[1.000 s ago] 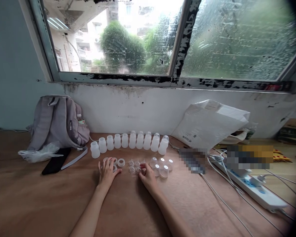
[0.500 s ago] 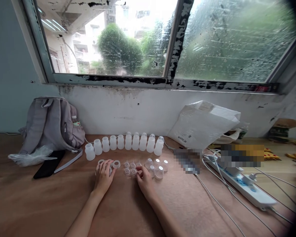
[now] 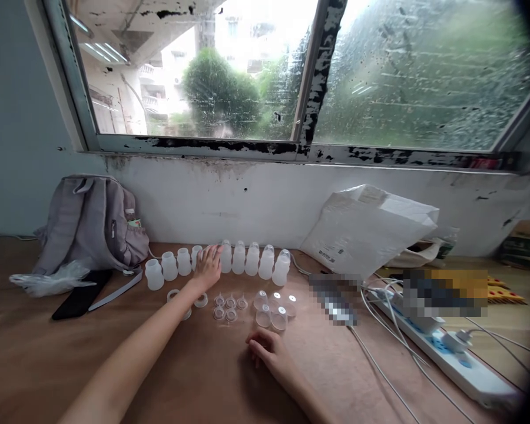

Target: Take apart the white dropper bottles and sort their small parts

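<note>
My left hand (image 3: 208,268) reaches into the row at the back, its fingers around a frosted baby bottle (image 3: 211,248) that they mostly hide. To the left stand several open-topped bottles (image 3: 154,275); to the right, several more wear clear domed caps (image 3: 253,259). Under my left forearm, translucent screw rings (image 3: 201,300) lie partly covered. Clear bottle nipples (image 3: 230,301) sit in two short rows beside them. Loose clear dome caps (image 3: 279,318) are grouped farther right. Just in front of those, my right hand (image 3: 267,347) rests on the table, fingers loosely curled and apart, with nothing visible in them.
A grey backpack (image 3: 92,227), a plastic bag (image 3: 55,280) and a black flat item (image 3: 82,294) are at the left. White packaging (image 3: 366,227) leans on the wall at right. A power strip (image 3: 450,347) with trailing cables lies on the right side of the wooden table (image 3: 194,377).
My left hand has left the rings and moved forward and right to the bottle row. The right hand has drawn back from the nipples toward me.
</note>
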Demonstrator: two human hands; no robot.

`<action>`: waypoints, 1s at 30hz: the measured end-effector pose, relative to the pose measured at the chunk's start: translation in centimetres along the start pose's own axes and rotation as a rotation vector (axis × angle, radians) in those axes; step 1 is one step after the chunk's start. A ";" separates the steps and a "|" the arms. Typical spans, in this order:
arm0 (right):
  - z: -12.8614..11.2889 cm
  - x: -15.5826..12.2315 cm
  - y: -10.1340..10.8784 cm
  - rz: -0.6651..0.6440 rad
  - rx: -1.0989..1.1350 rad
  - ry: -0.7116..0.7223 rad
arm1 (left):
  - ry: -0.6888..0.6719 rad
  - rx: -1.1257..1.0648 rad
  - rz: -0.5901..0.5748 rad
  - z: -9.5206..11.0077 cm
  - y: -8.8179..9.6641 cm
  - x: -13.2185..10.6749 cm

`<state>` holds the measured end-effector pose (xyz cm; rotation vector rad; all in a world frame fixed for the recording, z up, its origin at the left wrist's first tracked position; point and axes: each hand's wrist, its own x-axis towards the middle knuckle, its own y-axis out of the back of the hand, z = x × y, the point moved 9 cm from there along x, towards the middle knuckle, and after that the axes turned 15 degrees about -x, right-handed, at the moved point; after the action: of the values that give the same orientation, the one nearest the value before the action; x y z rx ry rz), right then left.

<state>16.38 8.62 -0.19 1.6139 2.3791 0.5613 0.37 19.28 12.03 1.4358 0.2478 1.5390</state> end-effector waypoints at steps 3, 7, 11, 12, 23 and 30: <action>0.1 0.1 -0.3 -0.038 0.029 -0.013 | 0.021 0.005 0.017 0.3 -0.7 3.6; -0.4 0.1 -0.4 -0.070 0.046 -0.015 | 0.050 -0.011 0.034 0.5 -1.7 5.4; -0.5 -0.1 -0.2 -0.063 0.044 -0.025 | 0.042 -0.042 0.047 1.5 -1.3 4.6; -0.5 -0.2 -0.2 -0.055 0.046 -0.022 | 0.033 -0.050 0.056 2.0 -0.9 4.3; -0.8 -0.6 -0.2 -0.118 0.455 -0.086 | 0.105 -0.671 0.491 6.8 9.3 -6.4; -1.3 -1.8 -2.1 -0.303 0.566 -0.094 | 0.486 -1.052 0.530 3.6 3.2 -14.4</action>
<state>14.75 6.05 0.07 1.3623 2.7879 -0.2648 -0.68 5.42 5.97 0.2805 -0.6383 1.9663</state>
